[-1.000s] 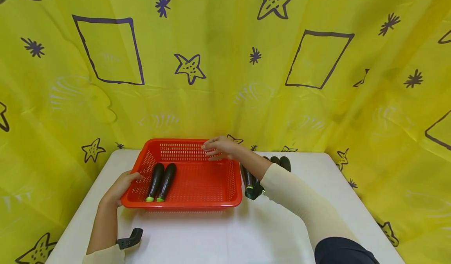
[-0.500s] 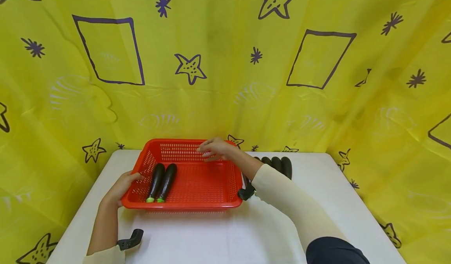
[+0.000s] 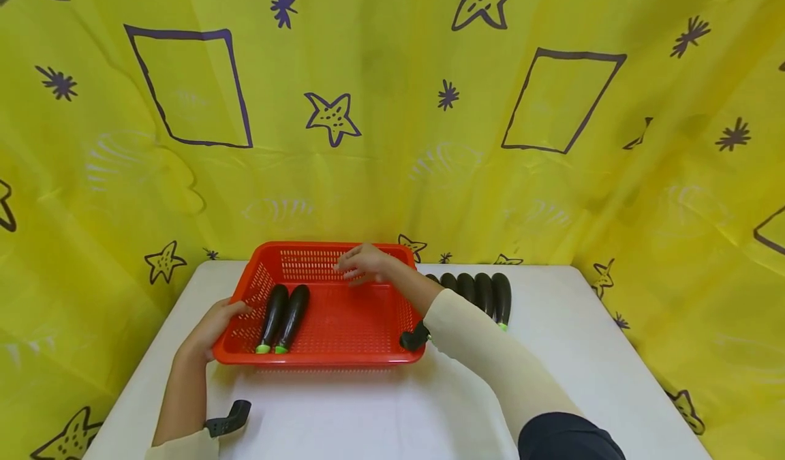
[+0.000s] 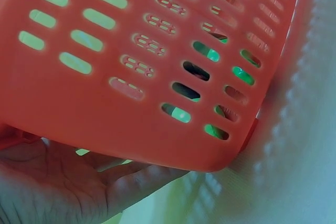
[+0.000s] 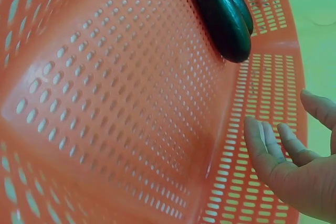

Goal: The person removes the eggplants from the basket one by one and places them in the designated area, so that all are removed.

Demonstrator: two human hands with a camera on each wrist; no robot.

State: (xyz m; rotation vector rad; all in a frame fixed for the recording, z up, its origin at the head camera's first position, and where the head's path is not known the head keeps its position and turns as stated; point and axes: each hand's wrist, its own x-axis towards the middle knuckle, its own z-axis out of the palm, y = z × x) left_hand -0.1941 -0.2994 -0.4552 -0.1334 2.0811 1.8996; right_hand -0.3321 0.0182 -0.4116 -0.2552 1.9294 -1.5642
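A red plastic basket (image 3: 352, 317) with slotted sides sits on the white table. Two dark eggplants (image 3: 293, 317) lie side by side along its left part, green stem ends toward me. My left hand (image 3: 211, 327) grips the basket's left rim, thumb over the edge; the left wrist view shows the palm (image 4: 79, 190) against the outer wall. Over the back right part of the basket hovers my right hand (image 3: 368, 264), fingers loosely bent and holding nothing. In the right wrist view, its spread fingers (image 5: 257, 150) appear before the slotted wall.
Several more eggplants (image 3: 501, 296) lie in a row on the table right of the basket, partly hidden by my right forearm. A yellow patterned curtain (image 3: 392, 174) hangs behind and beside the white table (image 3: 343, 419).
My right hand has drifted left and slightly down over the basket, and its forearm now hides less of the row of eggplants. The left hand keeps its hold on the rim.
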